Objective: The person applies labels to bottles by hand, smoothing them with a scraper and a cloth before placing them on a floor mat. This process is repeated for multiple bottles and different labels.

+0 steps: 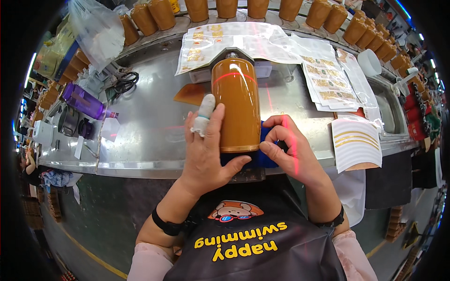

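A glossy brown bottle (pixel 238 105) lies with its neck away from me against a dark angled holder (pixel 228 52), a red light line across it. My left hand (pixel 205 145) rests along its left side, fingers stretched out and thumb near the base. One finger wears a white wrap with a blue-green band. Close to the bottle's right side, my right hand (pixel 293 147) has its fingers curled and the thumb close to them; whatever may be pinched there is too small to tell. Something blue (pixel 268 157) shows beneath the bottle and beside this hand.
Printed decal sheets (pixel 323 77) lie at the back and right of the metal table (pixel 150 117). A brown flat scraper-like piece (pixel 191 93) is left of the bottle. Strips with gold curves (pixel 357 143) sit at the right edge, a purple bottle (pixel 83 100) at left. Brown bottles (pixel 227 7) line the back.
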Available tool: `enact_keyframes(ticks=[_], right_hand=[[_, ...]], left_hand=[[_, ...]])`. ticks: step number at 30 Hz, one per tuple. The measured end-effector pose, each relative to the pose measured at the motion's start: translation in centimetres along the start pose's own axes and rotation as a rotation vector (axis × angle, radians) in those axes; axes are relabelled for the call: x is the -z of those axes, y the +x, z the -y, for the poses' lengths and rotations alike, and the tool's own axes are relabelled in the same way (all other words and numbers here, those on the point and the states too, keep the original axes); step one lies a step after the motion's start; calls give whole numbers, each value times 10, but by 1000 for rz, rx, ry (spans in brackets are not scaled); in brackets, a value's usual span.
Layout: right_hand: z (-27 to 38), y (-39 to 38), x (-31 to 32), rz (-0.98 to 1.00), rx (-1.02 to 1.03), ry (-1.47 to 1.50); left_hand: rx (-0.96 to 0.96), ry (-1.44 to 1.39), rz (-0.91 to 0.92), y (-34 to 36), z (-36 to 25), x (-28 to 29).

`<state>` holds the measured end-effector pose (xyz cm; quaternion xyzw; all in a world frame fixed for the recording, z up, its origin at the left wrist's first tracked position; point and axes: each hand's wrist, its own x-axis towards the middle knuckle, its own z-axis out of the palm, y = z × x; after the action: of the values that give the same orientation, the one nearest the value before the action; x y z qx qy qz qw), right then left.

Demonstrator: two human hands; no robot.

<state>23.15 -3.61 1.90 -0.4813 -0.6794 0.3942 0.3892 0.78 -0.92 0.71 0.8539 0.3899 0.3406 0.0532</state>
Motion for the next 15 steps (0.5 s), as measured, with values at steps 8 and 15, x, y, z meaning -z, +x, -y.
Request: enact_keyframes(ticks=[8, 15], right_hand=[[-8, -5, 5, -82, 39, -7], [-5, -8, 0, -190, 179, 9]], left_hand=[[110, -319, -31, -15, 16, -15], [330, -870, -89, 0, 11, -15]])
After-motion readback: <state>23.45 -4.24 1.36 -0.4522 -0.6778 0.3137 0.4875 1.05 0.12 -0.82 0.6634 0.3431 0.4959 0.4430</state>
